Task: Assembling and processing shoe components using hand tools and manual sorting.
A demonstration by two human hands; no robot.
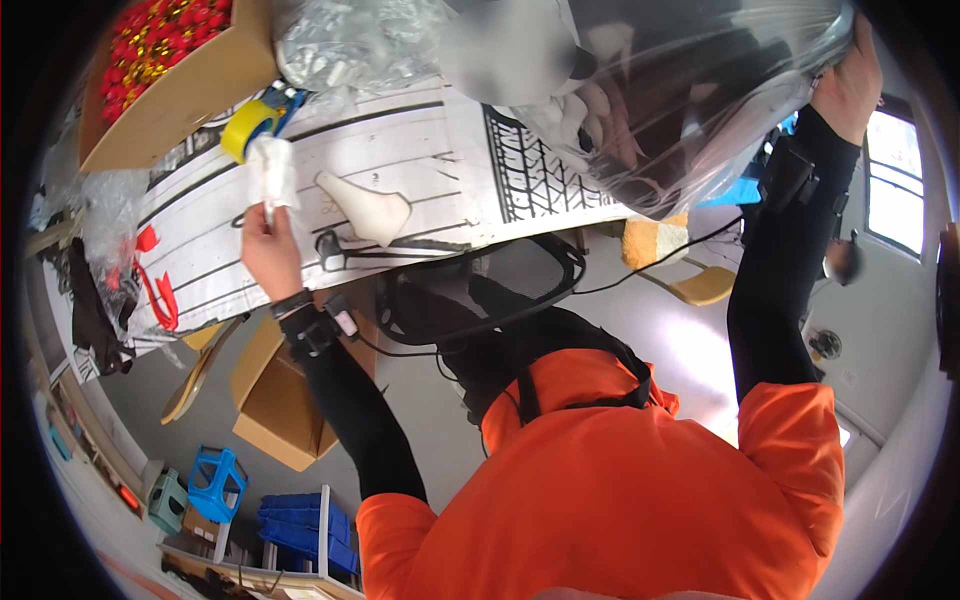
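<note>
My left hand (pixel 270 255) is closed over the table, its fingers pinching the lower end of a small white, soft-looking piece (pixel 270 170), whose kind I cannot make out. Just beyond it lies a tape dispenser with a yellow roll (pixel 250 128). To its right, flat on the table, is a white boot-shaped piece (pixel 368 208), with a thin black item (pixel 330 250) near the table edge. At the far right, my right hand (pixel 850 88) is raised at the rim of a large clear plastic bag (pixel 700 120) with dark and white contents. Its fingers are partly hidden behind the plastic.
A cardboard box (pixel 190 105) of red and gold pieces stands at the far left, beside a clear bag (pixel 360 45). Red ribbon (pixel 155 290) lies at the table's left end. Below are a black mesh chair (pixel 480 290), an open carton (pixel 280 400) and a blue stool (pixel 217 485).
</note>
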